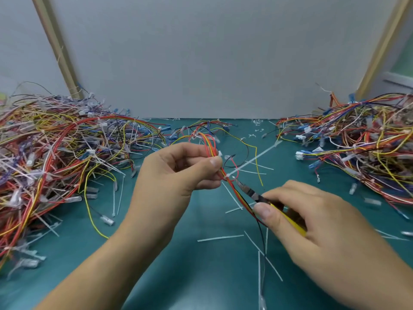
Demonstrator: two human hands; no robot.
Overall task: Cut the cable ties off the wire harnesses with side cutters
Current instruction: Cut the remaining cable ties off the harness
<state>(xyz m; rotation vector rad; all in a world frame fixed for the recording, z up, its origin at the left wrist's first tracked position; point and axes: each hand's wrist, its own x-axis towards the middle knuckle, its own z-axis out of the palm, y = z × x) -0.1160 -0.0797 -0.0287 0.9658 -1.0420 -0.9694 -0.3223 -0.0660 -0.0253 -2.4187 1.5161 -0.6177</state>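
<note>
- Risk, nicked wire: the right hand (312, 222) has its fingers curled round the yellow-handled steel side cutters (263, 199), whose tip sits right against the white nylon cable tie (229, 176). The tie hugs the wires, so a tip pushed too deep would likely bite insulation
- Risk, fingers: the left hand (178, 173) pinches the thin red, yellow and black wire harness (214, 157) just above the tie, thumb tip near the tip of the cutters. A slip could catch it
- Blades blurred, so cannot tell whether they are apart or closed
- Pose: both forearms reach in low and the harness is held off the desk. Left wrist is cocked with the palm turned inward, right hand knuckles-up
- Loose wire tail hangs down towards the viewer and may snag
- Outward: cut white tie strips (220, 238) litter the teal desk (156, 253), with a tangled multicoloured harness heap on the left (55, 153) and another on the right (368, 142)
</note>
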